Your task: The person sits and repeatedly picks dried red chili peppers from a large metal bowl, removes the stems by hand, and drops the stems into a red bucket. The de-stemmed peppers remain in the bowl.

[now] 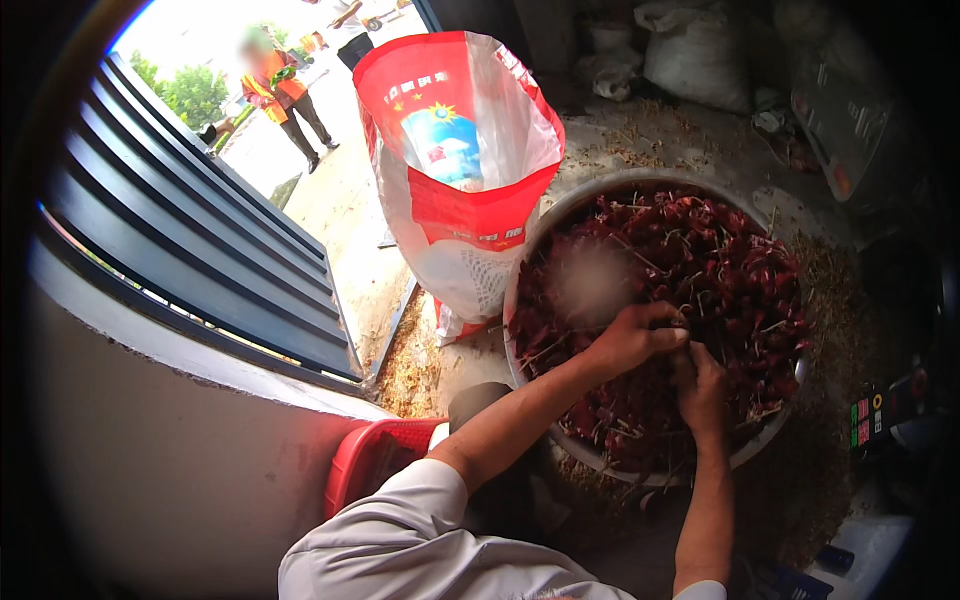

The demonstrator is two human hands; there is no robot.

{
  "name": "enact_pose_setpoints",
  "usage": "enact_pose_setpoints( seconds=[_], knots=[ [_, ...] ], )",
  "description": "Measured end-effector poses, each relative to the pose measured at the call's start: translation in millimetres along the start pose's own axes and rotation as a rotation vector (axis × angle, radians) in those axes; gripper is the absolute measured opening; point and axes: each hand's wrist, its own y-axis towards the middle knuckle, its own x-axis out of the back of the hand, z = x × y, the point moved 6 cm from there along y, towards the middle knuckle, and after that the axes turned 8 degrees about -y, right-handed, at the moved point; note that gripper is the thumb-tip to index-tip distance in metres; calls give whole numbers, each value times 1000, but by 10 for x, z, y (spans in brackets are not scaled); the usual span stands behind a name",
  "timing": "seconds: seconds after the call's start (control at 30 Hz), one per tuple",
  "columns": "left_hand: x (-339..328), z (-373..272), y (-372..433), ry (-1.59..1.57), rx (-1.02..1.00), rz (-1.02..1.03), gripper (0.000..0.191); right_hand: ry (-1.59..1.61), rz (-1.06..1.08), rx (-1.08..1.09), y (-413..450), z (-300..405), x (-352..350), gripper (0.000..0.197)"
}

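Note:
A wide metal basin (pixel 634 175) full of dried red chili peppers (pixel 705 262) stands on the floor before me. My left hand (pixel 646 334) is over the middle of the heap, its thumb and fingers pinched at a thin pale chili stem (pixel 684 309). Just below and to its right, my right hand (pixel 703 386) is curled with its fingertips close against the left ones. Shadow and the fingers themselves hide what the right fingertips hold. Many peppers still carry dry, straw-coloured stems.
A tall red-and-white woven sack (pixel 465 217) stands open-mouthed beside the basin. A red plastic basket (pixel 346 461) sits by my left arm, near a slatted metal gate (pixel 202 217). White sacks (pixel 694 60) lie behind. Outside is a person in an orange vest (pixel 279 86).

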Motion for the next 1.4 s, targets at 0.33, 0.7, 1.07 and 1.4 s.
enact_pose_setpoints(
  seconds=[0.33,0.7,1.07,1.4],
  knots=[
    [93,102,39,-35,61,-84,36,-126,-237,228,-17,141,-14,22],
    [336,-154,60,6,-55,-377,24,-37,-294,174,34,-141,90,19],
    [54,-85,33,506,-120,-129,31,84,-231,105,49,-192,54,29],
    [-290,-156,-68,988,-614,208,19,359,50,-61,27,-344,17,41]
  ],
)
